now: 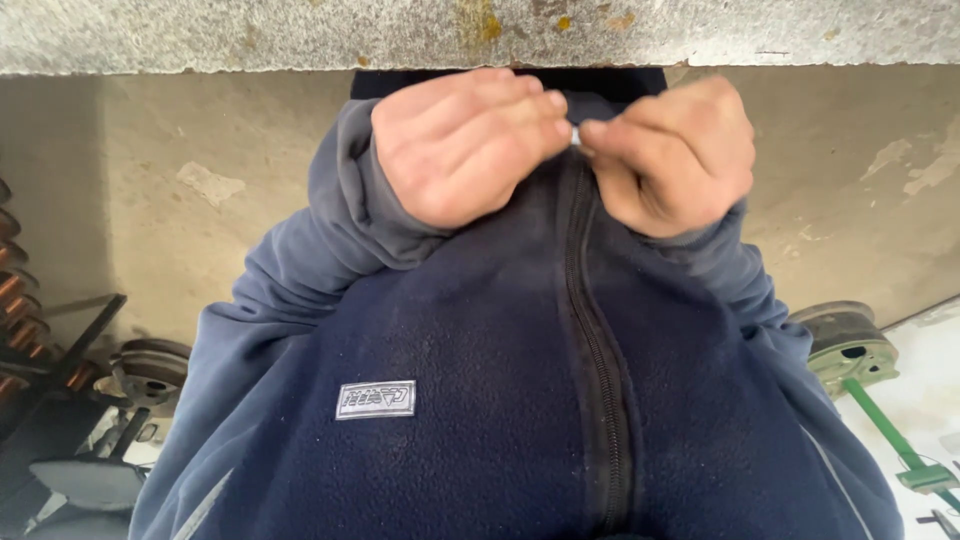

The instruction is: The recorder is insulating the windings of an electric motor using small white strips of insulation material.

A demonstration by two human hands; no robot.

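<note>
Both hands, left hand and right hand, pinch a tiny, light, seemingly rigid pale piece above the zipper, best held fingertip-tight.

head cam | looks steeply down own chest | fleece fills frame, very near | hands at top | single view

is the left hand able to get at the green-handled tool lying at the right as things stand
Probably not directly: the left hand is pinching a small pale piece with the right hand, and the green-handled tool lies beyond the right sleeve.
</note>
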